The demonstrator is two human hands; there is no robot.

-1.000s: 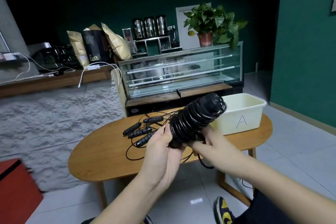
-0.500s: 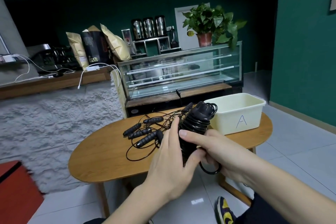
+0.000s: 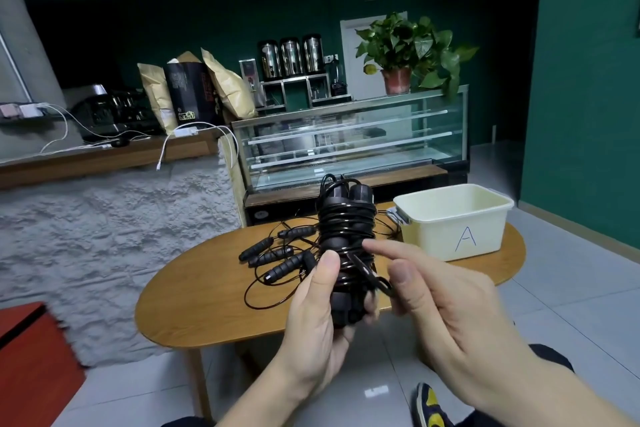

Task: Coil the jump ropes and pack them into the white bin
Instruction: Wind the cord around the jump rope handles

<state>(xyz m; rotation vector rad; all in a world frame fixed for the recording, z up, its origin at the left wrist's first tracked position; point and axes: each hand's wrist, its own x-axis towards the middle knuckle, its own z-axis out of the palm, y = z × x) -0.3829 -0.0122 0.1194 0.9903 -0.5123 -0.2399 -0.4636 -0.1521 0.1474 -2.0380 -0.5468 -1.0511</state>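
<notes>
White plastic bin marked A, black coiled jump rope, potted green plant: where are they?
White plastic bin marked A (image 3: 433, 230): head view, front wall.
Black coiled jump rope (image 3: 346, 229): head view, wound cord.
Potted green plant (image 3: 412, 42): head view, leaves.

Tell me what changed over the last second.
The rope bundle swung from tilted right to upright, still gripped by the left hand. The right hand moved from under the bundle to its side, now pinching the cord's loose end. Bin and table ropes stayed put.

A potted plant (image 3: 412, 52) tops the glass display case (image 3: 349, 146) at one o'clock; paper bags (image 3: 194, 87) stand at eleven.
</notes>
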